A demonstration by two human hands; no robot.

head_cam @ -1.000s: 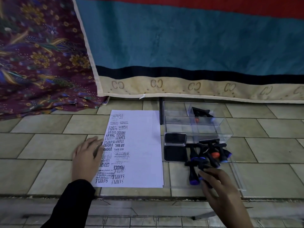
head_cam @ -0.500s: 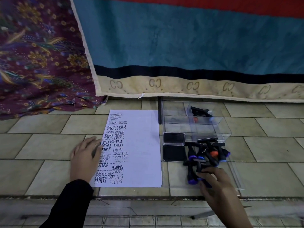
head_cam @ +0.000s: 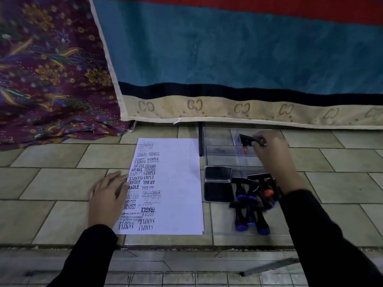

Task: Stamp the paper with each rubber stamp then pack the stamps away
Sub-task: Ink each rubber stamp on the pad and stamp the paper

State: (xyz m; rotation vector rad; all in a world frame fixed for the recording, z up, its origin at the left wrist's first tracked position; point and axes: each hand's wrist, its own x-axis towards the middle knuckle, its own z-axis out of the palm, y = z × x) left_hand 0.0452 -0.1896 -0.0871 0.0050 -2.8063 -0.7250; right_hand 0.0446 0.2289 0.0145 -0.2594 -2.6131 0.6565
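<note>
A white paper (head_cam: 178, 183) covered down its left half with black stamp prints lies on the tiled floor. My left hand (head_cam: 107, 195) rests flat on its left edge. To the right, a clear plastic box (head_cam: 219, 139) stands behind its flat clear lid (head_cam: 223, 226), on which several black stamps (head_cam: 250, 206) with blue or orange knobs lie in a heap. An open ink pad (head_cam: 217, 183) sits at the lid's left. My right hand (head_cam: 269, 150) reaches over the box and pinches a black stamp (head_cam: 247, 139) inside it.
A teal, red and cream cloth (head_cam: 228, 59) hangs right behind the box. A maroon patterned fabric (head_cam: 51, 69) lies at the back left. A thin black bar (head_cam: 200, 139) stands between paper and box. A step edge (head_cam: 186, 248) runs close in front.
My right hand left the heap of stamps on the lid and moved up and away to the clear box, now pinching a stamp there. My left hand stayed on the paper.
</note>
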